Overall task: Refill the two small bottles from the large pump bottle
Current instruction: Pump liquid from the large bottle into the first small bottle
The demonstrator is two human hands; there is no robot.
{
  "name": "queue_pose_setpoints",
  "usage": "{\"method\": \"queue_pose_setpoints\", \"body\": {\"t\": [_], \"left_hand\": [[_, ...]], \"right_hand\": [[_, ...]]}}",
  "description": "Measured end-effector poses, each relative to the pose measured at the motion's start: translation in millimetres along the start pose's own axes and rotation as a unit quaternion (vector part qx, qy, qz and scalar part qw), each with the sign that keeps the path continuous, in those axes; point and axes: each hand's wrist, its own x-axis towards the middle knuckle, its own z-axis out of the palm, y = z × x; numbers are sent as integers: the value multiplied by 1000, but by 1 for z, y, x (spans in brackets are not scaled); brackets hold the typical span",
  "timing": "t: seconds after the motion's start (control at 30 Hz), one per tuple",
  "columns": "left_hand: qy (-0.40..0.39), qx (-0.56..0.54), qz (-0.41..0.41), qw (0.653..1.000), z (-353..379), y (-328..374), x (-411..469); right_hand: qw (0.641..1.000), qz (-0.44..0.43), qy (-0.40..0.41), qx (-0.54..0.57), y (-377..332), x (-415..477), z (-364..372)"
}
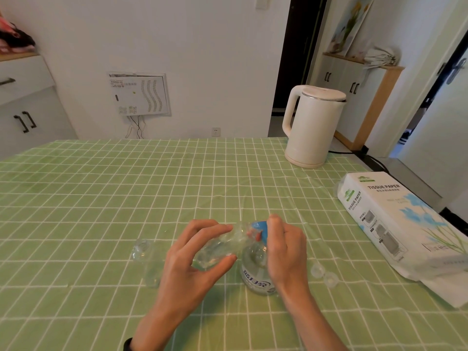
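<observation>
My left hand [192, 259] grips a small clear bottle [220, 247], tilted on its side with its mouth toward the blue pump head [260, 230]. The large clear pump bottle [255, 277] stands on the green checked tablecloth, its label facing me. On the blue pump head lies my right hand [283, 249], fingers curled over it. A second small clear bottle [147, 259] stands uncapped to the left of my left hand. Two small clear caps [324, 274] lie on the cloth to the right of the pump bottle.
A white electric kettle [310, 127] stands at the far right of the table [101, 198], its cord trailing off the edge. A white tissue paper pack [395, 224] lies along the right edge. Cabinets and a wall are behind the table.
</observation>
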Motion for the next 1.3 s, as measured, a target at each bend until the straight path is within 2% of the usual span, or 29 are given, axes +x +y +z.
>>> {"method": "queue_pose_setpoints", "body": {"t": [0.2, 1.3], "left_hand": [[6, -1, 4, 1000, 0, -1, 1], [5, -4, -5, 1000, 0, -4, -2]], "right_hand": [[1000, 22, 7, 5, 6, 1, 1], [1000, -3, 4, 5, 2, 0, 2]]}}
